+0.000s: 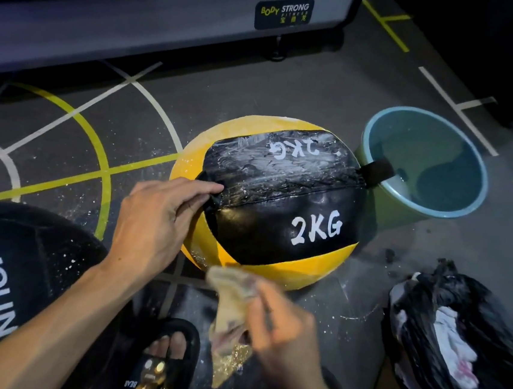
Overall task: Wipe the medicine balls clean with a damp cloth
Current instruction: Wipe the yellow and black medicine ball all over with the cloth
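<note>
Head view: your right hand (285, 338) is blurry, so you cannot count its fingers, but they are curled around the cloth (233, 311). The cloth is pale and crumpled, and it is blurry too. Its top edge sits just in front of the bottom of the yellow and black ball (267, 201), and you cannot tell if it touches the ball.

The ball sits on the floor (259, 85) in the middle. It says "2KG" in white on the near black part. The far black part is smeared with white streaks, and the same writing there is hard to read. Your left hand (158, 219) rests on the left side of the ball. Its fingers (199, 189) pinch a small black tab at the seam.

A second ball (12, 280), all black with white letters, lies at the left and is cut off by the edge. You can only read "MOUN" on it.

A blue bucket (380, 128) with water stands just behind the yellow ball on the right. The ball's other black tab (376, 171) covers part of its rim. A black bag (460, 339) with something white inside lies at the right. Your foot in a black sandal (167, 361) shows at the bottom.
</note>
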The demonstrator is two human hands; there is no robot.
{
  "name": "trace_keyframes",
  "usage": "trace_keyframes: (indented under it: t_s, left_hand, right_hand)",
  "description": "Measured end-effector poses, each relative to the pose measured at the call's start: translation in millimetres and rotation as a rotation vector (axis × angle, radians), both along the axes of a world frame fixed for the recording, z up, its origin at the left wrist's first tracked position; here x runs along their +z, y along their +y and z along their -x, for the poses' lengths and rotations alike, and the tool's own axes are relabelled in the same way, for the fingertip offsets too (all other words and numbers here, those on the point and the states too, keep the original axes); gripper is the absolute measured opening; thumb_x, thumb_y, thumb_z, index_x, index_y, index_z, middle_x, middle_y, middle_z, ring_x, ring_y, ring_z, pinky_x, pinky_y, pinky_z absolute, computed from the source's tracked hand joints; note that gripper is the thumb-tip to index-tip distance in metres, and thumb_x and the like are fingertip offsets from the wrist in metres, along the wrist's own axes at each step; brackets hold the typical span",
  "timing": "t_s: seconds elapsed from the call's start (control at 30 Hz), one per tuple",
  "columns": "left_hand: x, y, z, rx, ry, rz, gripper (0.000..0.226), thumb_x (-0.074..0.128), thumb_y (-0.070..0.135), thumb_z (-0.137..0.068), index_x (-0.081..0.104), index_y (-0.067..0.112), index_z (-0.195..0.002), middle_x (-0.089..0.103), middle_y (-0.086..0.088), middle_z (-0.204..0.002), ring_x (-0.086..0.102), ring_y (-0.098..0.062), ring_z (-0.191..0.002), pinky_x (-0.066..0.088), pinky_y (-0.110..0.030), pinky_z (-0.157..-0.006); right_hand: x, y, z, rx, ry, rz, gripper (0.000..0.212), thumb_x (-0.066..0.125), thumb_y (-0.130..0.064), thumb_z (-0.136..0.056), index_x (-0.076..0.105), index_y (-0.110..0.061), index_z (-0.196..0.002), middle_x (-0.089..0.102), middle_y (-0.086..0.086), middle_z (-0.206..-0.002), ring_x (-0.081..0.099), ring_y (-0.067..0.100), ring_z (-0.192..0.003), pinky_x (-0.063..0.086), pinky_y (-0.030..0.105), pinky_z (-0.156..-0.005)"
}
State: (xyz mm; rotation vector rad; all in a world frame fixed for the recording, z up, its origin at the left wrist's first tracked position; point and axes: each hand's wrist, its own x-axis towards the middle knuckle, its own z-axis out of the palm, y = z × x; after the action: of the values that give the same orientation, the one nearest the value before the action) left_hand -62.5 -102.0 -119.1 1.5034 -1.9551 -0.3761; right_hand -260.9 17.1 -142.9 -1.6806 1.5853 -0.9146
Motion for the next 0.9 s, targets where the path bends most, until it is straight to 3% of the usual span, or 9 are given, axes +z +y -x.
trace_keyframes:
  t_s: [0.17, 0.3, 0.37, 0.47, 0.57, 0.63, 0.73, 0.83, 0.9]
  left_hand:
    - [-8.0, 15.1, -4.3, -0.007, 0.053, -0.021, 0.027, 0.062, 0.026, -0.098, 0.075, 0.032, -0.122, 0.073, 0.018, -0.103, 0.066, -0.011, -0.088, 0.054, -0.047, -0.080]
    - [-11.5, 26.3, -1.0, 0.022, 0.057, -0.015, 0.030, 0.063, 0.022, -0.096, 0.074, 0.032, -0.122, 0.070, 0.020, -0.102, 0.063, -0.007, -0.092, 0.044, -0.035, -0.089]
    - [-13.0, 28.5, -0.1, 0.026, 0.050, -0.011, 0.031, 0.063, 0.021, -0.096, 0.074, 0.031, -0.123, 0.068, 0.021, -0.101, 0.058, -0.003, -0.089, 0.041, -0.032, -0.088]
    - [-13.3, 31.0, -0.2, 0.013, 0.051, 0.004, 0.031, 0.063, 0.020, -0.094, 0.074, 0.027, -0.122, 0.069, 0.019, -0.104, 0.059, -0.002, -0.094, 0.039, -0.029, -0.088]
    - [-14.3, 33.3, 0.3, 0.019, 0.043, 0.006, 0.027, 0.062, 0.022, -0.098, 0.075, 0.026, -0.121, 0.070, 0.018, -0.104, 0.062, -0.005, -0.096, 0.038, -0.027, -0.087]
    - [-16.0, 34.9, 1.3, 0.025, 0.034, 0.005, 0.023, 0.062, 0.023, -0.102, 0.075, 0.027, -0.121, 0.069, 0.019, -0.104, 0.061, -0.004, -0.095, 0.038, -0.024, -0.088]
    - [-16.3, 33.5, 0.9, 0.024, 0.027, 0.005, 0.031, 0.059, 0.024, -0.095, 0.074, 0.028, -0.123, 0.068, 0.021, -0.105, 0.061, -0.005, -0.095, 0.042, -0.031, -0.089]
    - [-17.0, 34.3, -3.6, -0.003, 0.013, 0.003, 0.032, 0.059, 0.024, -0.095, 0.073, 0.028, -0.123, 0.070, 0.020, -0.105, 0.067, -0.008, -0.094, 0.051, -0.047, -0.089]
    - [-17.5, 37.1, -5.5, 0.009, 0.016, -0.006, 0.032, 0.059, 0.025, -0.095, 0.073, 0.029, -0.124, 0.071, 0.020, -0.106, 0.068, -0.009, -0.094, 0.052, -0.050, -0.088]
  right_hand:
    - [47.9, -41.5, 73.3, -0.491, -0.185, 0.197, 0.025, 0.055, -0.006, -0.104, 0.070, -0.025, -0.097, 0.065, -0.020, -0.071, 0.054, -0.007, -0.061, 0.042, 0.013, -0.056]
    - [47.1, -79.8, 118.0, -0.707, -0.151, 0.245, 0.021, 0.055, -0.018, -0.100, 0.074, -0.025, -0.106, 0.063, -0.018, -0.075, 0.054, 0.002, -0.071, 0.047, 0.031, -0.070]
    - [36.8, -90.1, 109.9, -0.620, -0.020, 0.234, 0.023, 0.057, -0.020, -0.102, 0.075, -0.022, -0.116, 0.068, -0.017, -0.083, 0.055, -0.001, -0.072, 0.049, 0.028, -0.072]
    - [26.2, -96.5, 94.0, -0.499, 0.178, 0.219, 0.029, 0.062, -0.017, -0.100, 0.073, -0.026, -0.125, 0.064, -0.011, -0.066, 0.047, 0.004, -0.050, 0.041, 0.014, -0.054]
    - [24.7, -109.1, 107.3, -0.655, 0.217, 0.192, 0.020, 0.063, -0.021, -0.097, 0.077, -0.019, -0.110, 0.074, 0.005, -0.076, 0.062, 0.016, -0.060, 0.054, 0.035, -0.070]
    - [26.3, -113.0, 107.3, -0.683, 0.227, 0.198, 0.017, 0.063, -0.025, -0.097, 0.077, -0.017, -0.104, 0.075, 0.008, -0.080, 0.065, 0.025, -0.066, 0.055, 0.039, -0.072]
    - [33.2, -104.0, 72.7, -0.476, 0.224, 0.357, 0.021, 0.067, -0.012, -0.095, 0.078, -0.015, -0.114, 0.078, 0.000, -0.096, 0.060, 0.000, -0.068, 0.053, 0.013, -0.076]
    - [31.3, -91.6, 63.8, -0.077, 0.331, 0.489, 0.029, 0.063, -0.012, -0.098, 0.072, -0.007, -0.125, 0.072, 0.005, -0.125, 0.067, 0.010, -0.117, 0.048, 0.020, -0.105]
    - [30.4, -103.6, 88.9, -0.103, 0.363, 0.439, 0.028, 0.062, -0.016, -0.099, 0.073, -0.013, -0.125, 0.076, 0.000, -0.110, 0.069, -0.003, -0.096, 0.051, 0.010, -0.090]
